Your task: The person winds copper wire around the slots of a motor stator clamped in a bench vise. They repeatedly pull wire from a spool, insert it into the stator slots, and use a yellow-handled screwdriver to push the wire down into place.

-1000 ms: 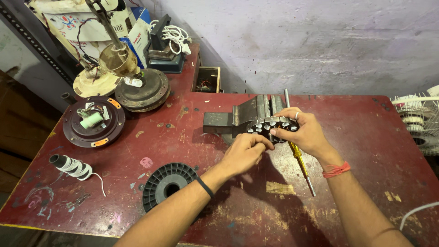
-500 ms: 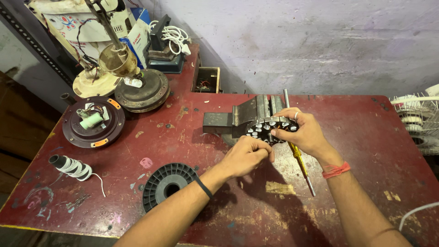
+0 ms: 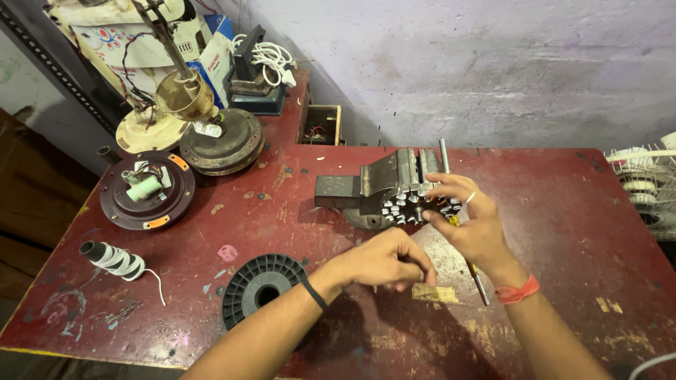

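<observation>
**Stator core held at the vise, left hand low over the table**

From my feed, looking down over the red worktable (image 3: pixel 232 211), my right hand (image 3: pixel 473 224) has its fingers wrapped around a toothed metal stator core (image 3: pixel 415 204) — round, with pale stubby teeth around its rim. The core sits right against the front of the grey bench vise (image 3: pixel 384 184), which stands near the back middle of the table; I cannot tell whether the core is actually clamped or only held beside it. A red band circles the right wrist, and a ring shows on one finger.

My left hand (image 3: pixel 387 260) is lower, in front of the vise, its fingers curled inward into a loose clench — whether something thin is pinched in them, I cannot tell. Just beside its knuckles lies a small scrap of yellowish card (image 3: pixel 434 293). A screwdriver (image 3: pixel 470 271) with a yellow handle lies partly under the right hand, its shaft pointing toward me.

Left of my forearm is an empty black spool (image 3: pixel 262 287). Further left lie a small bobbin of white wire (image 3: pixel 116 260) and a dark round motor housing (image 3: pixel 146 190).
</observation>
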